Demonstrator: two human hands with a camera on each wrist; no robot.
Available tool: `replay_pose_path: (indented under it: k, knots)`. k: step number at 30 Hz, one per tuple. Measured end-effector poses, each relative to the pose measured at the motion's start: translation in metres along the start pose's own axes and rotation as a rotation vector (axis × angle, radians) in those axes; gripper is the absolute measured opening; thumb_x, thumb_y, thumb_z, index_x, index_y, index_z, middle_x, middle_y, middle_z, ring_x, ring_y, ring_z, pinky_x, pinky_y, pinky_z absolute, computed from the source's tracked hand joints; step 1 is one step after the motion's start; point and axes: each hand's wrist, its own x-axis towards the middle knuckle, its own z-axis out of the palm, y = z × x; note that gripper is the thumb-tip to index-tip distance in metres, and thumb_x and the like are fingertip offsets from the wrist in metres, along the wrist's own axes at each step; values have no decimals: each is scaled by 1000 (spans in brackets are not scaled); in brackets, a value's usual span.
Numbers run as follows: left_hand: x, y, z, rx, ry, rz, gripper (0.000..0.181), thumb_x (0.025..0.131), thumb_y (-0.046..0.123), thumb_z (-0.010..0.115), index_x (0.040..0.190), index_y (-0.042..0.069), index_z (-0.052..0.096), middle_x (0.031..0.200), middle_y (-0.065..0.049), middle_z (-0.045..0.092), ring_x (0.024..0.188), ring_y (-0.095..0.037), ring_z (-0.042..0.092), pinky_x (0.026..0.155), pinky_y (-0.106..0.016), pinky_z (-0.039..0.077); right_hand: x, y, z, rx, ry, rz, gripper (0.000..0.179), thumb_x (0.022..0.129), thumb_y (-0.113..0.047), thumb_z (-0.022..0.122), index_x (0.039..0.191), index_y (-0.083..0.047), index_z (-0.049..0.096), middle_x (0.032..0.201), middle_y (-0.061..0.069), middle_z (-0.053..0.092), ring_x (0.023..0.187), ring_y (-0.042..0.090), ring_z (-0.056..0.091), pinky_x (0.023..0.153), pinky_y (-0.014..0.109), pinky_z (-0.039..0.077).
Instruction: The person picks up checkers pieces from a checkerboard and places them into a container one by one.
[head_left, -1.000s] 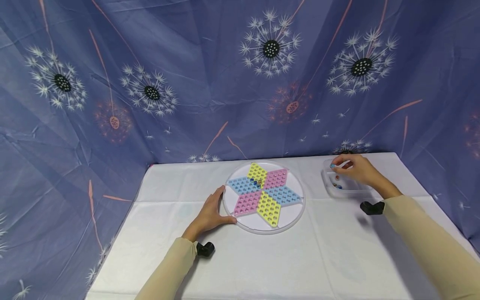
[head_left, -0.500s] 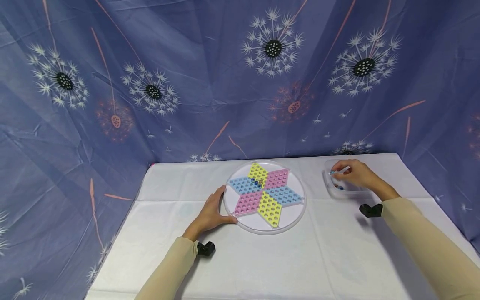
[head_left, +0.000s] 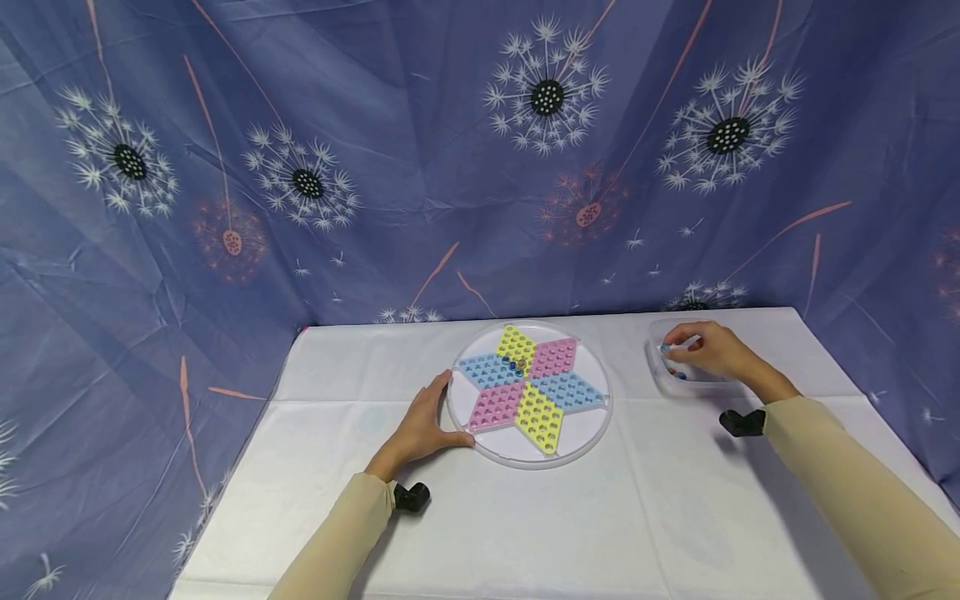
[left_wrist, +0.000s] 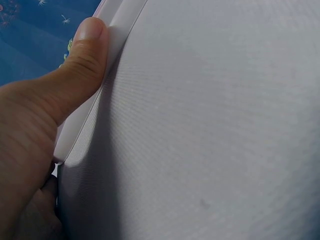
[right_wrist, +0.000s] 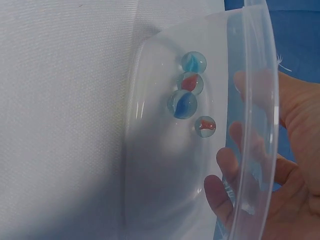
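Observation:
A round white Chinese checkers board (head_left: 577,433) with a star of yellow, pink and blue sections lies on the table. My left hand (head_left: 420,425) rests against its left rim, thumb and fingers spread; the left wrist view shows the thumb (left_wrist: 85,60) along the edge. Several glass marbles (head_left: 512,366) sit in holes near the star's centre. My right hand (head_left: 712,348) reaches into a clear plastic box (head_left: 697,386), its fingers parted. On the box floor lie a light blue marble (right_wrist: 194,62), a dark blue marble (right_wrist: 182,104) and two red ones (right_wrist: 205,126).
White cloth (head_left: 570,533) covers the table. A blue dandelion-print curtain (head_left: 420,150) hangs right behind its back edge and along the sides. The box stands near the back right, apart from the board.
My right hand has lowered into the box. The light blue marble, at its fingertips a second ago, now lies low in the box with the others. The left hand and board stay put.

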Motion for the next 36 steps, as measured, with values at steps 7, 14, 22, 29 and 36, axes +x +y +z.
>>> replay_pose_path:
  k: [7,14,22,29,36]
  knots:
    - [1,-1,0,6,-5,-1,126,61,52,89,157,13,18,160,-7,24,142,-29,28,113,-47,29,-1,-1,0,12,6,11,38,91,-36,69,120,-11,66,116,22,61,90,31,64,76,47,53]
    - [2,-2,1,6,-4,5,126,61,52,89,157,12,18,160,-8,25,141,-30,28,113,-48,29,-3,-2,-1,31,4,23,42,90,-35,70,124,-11,63,118,22,61,93,33,64,81,50,52]
    - [1,0,0,2,-6,-11,127,60,50,90,157,13,17,160,-6,24,141,-29,28,113,-46,29,-3,-3,-3,24,8,14,43,90,-35,71,124,-11,63,115,21,62,89,29,65,77,45,53]
    - [2,-1,1,7,-7,-21,127,60,51,90,157,15,17,160,-4,23,142,-28,26,114,-45,27,-6,-10,-9,8,-7,-1,50,90,-40,70,130,-12,59,120,22,60,97,34,64,75,45,54]
    - [2,-1,1,6,-6,-19,127,60,50,90,157,15,17,160,-4,24,139,-25,31,113,-44,29,-3,-20,-15,14,-14,-34,55,90,-43,68,136,-15,55,127,21,57,104,37,62,78,49,54]
